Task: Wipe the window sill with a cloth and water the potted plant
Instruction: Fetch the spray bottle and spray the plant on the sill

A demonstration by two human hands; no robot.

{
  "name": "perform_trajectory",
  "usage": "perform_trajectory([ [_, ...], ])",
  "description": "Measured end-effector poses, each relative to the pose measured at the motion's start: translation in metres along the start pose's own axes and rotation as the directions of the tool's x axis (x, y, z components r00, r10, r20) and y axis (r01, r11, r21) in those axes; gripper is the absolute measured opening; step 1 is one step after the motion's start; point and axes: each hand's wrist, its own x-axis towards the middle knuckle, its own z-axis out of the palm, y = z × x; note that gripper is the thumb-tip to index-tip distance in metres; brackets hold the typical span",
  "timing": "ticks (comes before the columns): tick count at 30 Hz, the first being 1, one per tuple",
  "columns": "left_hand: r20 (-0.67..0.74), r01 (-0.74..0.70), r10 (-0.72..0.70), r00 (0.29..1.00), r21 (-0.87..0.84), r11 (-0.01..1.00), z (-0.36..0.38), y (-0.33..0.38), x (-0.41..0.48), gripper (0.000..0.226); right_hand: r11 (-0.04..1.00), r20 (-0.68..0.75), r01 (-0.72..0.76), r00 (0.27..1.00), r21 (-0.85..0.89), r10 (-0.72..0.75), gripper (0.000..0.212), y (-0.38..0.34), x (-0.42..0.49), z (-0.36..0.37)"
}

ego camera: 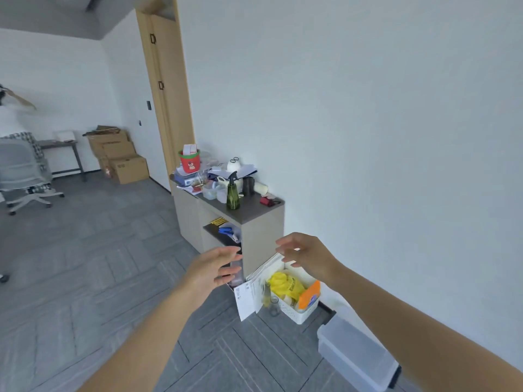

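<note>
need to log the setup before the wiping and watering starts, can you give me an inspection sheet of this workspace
surface: low cabinet against the white wall, dark top, crowded at the far end; no window sill in view
job's things: green spray bottle upright near the cabinet's front edge; no cloth or potted plant seen
clutter: red bucket, clear tubs, papers and a black cup on top; white basket on the floor with a yellow bag and orange pack; clear bin by the wall
grippers: left hand and right hand both open, empty, stretched toward the cabinet
cables: nothing seen
surroundings: grey carpet tiles, wooden door, cardboard boxes, office chair, a person partly in view at the left edge
</note>
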Motion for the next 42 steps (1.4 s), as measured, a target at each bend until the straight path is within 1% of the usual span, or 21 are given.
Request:
perform_trajectory([
  [2,-0.004,0.021,-0.021,1.0,-0.002,1.0,0.004,-0.002,0.054,0.024,0.999,-0.001,-0.032,0.999,-0.004,0.032,0.011,0.017,0.052,-0.014],
  [5,0.0,0.052,-0.052,0.999,-0.004,0.999,0.009,-0.008,0.14,0.023,0.998,0.005,-0.064,0.998,-0.015,0.064,0.012,0.043,0.133,-0.034],
  [8,-0.018,0.057,-0.057,0.998,-0.012,0.998,0.01,-0.008,0.23,0.024,0.997,0.037,-0.044,0.998,-0.056,0.046,0.013,0.058,0.225,-0.059],
  [11,-0.042,0.055,-0.056,0.998,-0.018,0.998,0.007,0.003,0.321,0.023,0.998,0.052,-0.017,0.998,-0.055,0.02,0.012,0.062,0.325,-0.082],
  [14,-0.09,0.027,-0.026,0.996,0.02,0.999,0.003,0.021,0.408,0.025,0.999,0.046,0.005,0.999,-0.039,-0.003,0.019,0.066,0.424,-0.092],
  [16,-0.149,-0.022,0.035,0.988,0.089,0.996,-0.003,0.035,0.461,0.035,0.999,0.003,0.015,1.0,-0.034,-0.015,0.027,0.072,0.488,-0.088],
  [19,-0.245,-0.072,0.117,0.963,0.185,0.98,-0.024,0.044,0.54,0.057,1.0,-0.049,0.002,0.999,0.016,-0.001,0.035,0.087,0.578,-0.066],
  [21,-0.28,-0.061,0.135,0.95,0.257,0.964,-0.045,0.038,0.595,0.076,0.999,-0.082,-0.027,0.996,0.026,0.029,0.045,0.102,0.631,-0.046],
  [23,-0.297,-0.047,0.142,0.944,0.305,0.951,-0.069,0.025,0.651,0.094,0.999,-0.072,-0.05,0.996,0.001,0.05,0.057,0.114,0.684,-0.027],
  [25,-0.306,-0.037,0.145,0.941,0.332,0.942,-0.09,0.012,0.709,0.104,0.998,-0.067,-0.064,0.996,-0.022,0.062,0.069,0.125,0.739,-0.012],
  [27,-0.312,-0.033,0.151,0.938,0.355,0.934,-0.11,0.001,0.765,0.109,0.994,-0.058,-0.1,0.994,-0.043,0.098,0.075,0.137,0.795,0.004],
  [29,-0.303,-0.006,0.121,0.945,0.354,0.935,-0.129,-0.011,0.815,0.112,0.982,-0.036,-0.181,0.983,-0.052,0.179,0.079,0.149,0.847,0.02],
  [31,-0.273,0.036,0.065,0.96,0.351,0.936,-0.144,-0.027,0.858,0.114,0.961,0.016,-0.265,0.964,-0.075,0.266,0.08,0.164,0.889,0.036],
  [35,-0.206,0.147,-0.074,0.976,0.366,0.919,-0.162,-0.071,0.923,0.117,0.915,0.124,-0.379,0.91,-0.135,0.395,0.08,0.197,0.943,0.066],
  [37,-0.166,0.198,-0.144,0.976,0.38,0.903,-0.167,-0.092,0.946,0.121,0.898,0.136,-0.406,0.893,-0.17,0.429,0.083,0.211,0.961,0.08],
  [39,-0.135,0.222,-0.185,0.973,0.364,0.905,-0.17,-0.108,0.964,0.124,0.892,0.15,-0.419,0.883,-0.173,0.444,0.085,0.221,0.976,0.091],
  [41,-0.079,0.213,-0.198,0.977,0.312,0.926,-0.169,-0.118,0.979,0.123,0.888,0.19,-0.431,0.869,-0.159,0.456,0.084,0.229,0.987,0.102],
  [42,-0.05,0.197,-0.191,0.98,0.305,0.932,-0.168,-0.122,0.985,0.118,0.885,0.205,-0.437,0.862,-0.163,0.464,0.081,0.232,0.992,0.107],
])
